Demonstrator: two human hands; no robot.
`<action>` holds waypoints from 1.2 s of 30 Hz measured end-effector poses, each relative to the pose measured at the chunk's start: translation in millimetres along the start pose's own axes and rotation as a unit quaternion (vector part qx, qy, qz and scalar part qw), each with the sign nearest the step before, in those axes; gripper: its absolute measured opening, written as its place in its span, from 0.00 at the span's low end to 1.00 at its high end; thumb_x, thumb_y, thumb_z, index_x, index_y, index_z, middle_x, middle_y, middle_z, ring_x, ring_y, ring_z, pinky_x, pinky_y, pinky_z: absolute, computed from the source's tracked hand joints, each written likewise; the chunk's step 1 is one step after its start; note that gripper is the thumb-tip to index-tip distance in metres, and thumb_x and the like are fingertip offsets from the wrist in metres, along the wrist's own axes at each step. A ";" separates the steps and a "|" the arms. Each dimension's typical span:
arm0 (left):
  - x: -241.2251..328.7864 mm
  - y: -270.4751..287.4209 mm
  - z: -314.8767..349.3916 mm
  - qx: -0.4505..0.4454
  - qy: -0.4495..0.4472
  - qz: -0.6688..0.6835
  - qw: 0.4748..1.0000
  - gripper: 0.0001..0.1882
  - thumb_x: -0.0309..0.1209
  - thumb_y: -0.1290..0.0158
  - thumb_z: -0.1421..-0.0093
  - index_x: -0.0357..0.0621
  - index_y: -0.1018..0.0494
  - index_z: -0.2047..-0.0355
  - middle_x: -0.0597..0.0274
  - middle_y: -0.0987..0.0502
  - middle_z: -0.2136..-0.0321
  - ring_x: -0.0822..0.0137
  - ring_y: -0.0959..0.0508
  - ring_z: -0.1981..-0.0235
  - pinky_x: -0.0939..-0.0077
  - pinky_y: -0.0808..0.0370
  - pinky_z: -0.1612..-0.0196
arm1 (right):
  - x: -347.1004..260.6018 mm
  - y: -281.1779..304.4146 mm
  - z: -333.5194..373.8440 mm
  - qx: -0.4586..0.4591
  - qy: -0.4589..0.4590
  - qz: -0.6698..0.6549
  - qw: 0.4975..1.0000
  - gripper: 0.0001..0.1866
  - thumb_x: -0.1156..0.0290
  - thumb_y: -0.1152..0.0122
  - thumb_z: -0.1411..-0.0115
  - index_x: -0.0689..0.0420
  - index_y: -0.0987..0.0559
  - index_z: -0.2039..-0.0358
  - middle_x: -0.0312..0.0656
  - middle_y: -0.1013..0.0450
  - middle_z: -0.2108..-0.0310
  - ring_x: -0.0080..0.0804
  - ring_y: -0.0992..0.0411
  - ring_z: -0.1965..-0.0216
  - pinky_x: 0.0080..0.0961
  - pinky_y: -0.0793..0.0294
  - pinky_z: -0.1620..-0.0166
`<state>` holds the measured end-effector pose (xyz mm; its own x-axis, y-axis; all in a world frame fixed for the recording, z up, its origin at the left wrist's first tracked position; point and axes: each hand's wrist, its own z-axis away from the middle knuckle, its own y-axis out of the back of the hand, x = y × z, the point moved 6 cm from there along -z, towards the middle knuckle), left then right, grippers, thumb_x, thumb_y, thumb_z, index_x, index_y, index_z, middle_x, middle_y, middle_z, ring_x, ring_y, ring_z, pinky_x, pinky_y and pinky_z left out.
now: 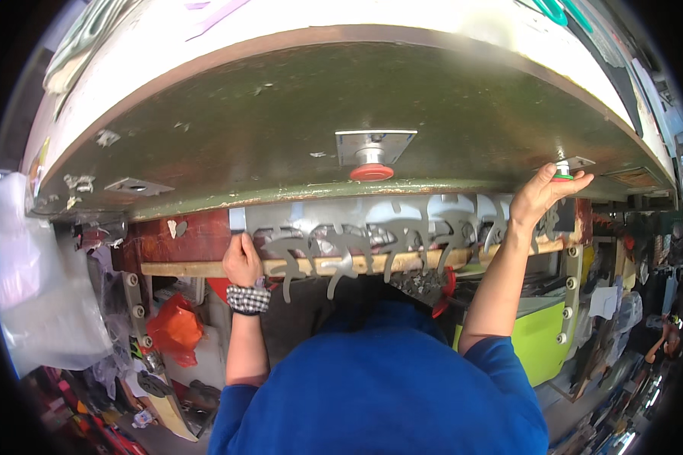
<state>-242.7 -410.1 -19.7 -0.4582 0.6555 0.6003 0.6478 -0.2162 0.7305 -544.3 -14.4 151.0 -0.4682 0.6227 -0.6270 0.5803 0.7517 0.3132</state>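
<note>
A broad green-painted machine deck [281, 114], worn and rust-flecked, curves across the top of the view, its front lip running left to right above everything else. Below it hangs a thin grey metal sheet [372, 235] cut through with a row of mushroom-like outlines, backed by a wooden bar [334, 264] that runs level across the opening. The person's blue sleeves and front fill the bottom of the frame.

On the deck, a steel plate carries a red mushroom button [371, 171] near the middle, untouched. Far right sits a smaller green and red button [562, 174]; the right hand [542, 199] reaches up to it with fingers spread and loosely open, fingertips on or just at the button, gripping nothing. The left hand [241, 260], a checked band at the wrist, is curled closed over the left end of the sheet and the bar, holding the sheet in place.

To do this well, I judge the left hand should hold the sheet square against the bar, with its fingers clear of the cut-out area under the deck lip, while the right presses squarely down on the button rather than glancing its edge.

An orange bag [176, 324] lies at lower left.
</note>
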 end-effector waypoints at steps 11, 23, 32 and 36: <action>7.0 -30.0 -53.8 -0.036 -0.071 -0.009 0.997 0.13 0.35 0.53 0.39 0.43 0.24 0.75 0.46 0.24 0.80 0.46 0.23 0.77 0.56 0.28 0.73 | -1.4 30.1 42.5 -0.064 0.000 0.047 0.997 0.43 0.55 0.54 0.35 0.71 0.61 0.34 0.65 0.62 0.33 0.56 0.62 0.31 0.44 0.64 0.32; 0.0 -32.7 -44.2 -0.051 -0.034 0.078 0.995 0.13 0.36 0.52 0.36 0.42 0.25 0.73 0.52 0.23 0.79 0.53 0.22 0.77 0.63 0.27 0.72 | 9.9 -27.8 190.7 -0.381 0.006 0.179 0.907 0.31 0.57 0.46 0.38 0.64 0.36 0.40 0.52 0.42 0.37 0.50 0.52 0.33 0.43 0.56 0.33; -2.7 -4.3 12.1 -0.053 -0.073 0.089 0.992 0.14 0.32 0.55 0.35 0.40 0.31 0.77 0.50 0.28 0.81 0.49 0.26 0.76 0.58 0.31 0.70 | 10.5 17.5 214.8 -0.264 -0.117 0.077 0.954 0.13 0.66 0.40 0.41 0.63 0.20 0.76 0.46 0.31 0.47 0.50 0.44 0.39 0.43 0.47 0.38; -9.5 26.3 62.8 -0.051 -0.054 0.096 0.993 0.13 0.28 0.56 0.36 0.37 0.31 0.78 0.52 0.29 0.80 0.52 0.28 0.76 0.63 0.32 0.70 | -19.9 82.0 227.5 -0.281 -0.048 0.094 0.954 0.08 0.71 0.38 0.46 0.62 0.19 0.75 0.47 0.30 0.51 0.52 0.41 0.44 0.44 0.42 0.41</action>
<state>-183.1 -376.6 -26.7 -0.2611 0.6680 0.6968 0.6494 -0.4125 0.6388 -335.8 -14.5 26.9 -0.3125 0.7554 -0.5759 0.1865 0.6433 0.7426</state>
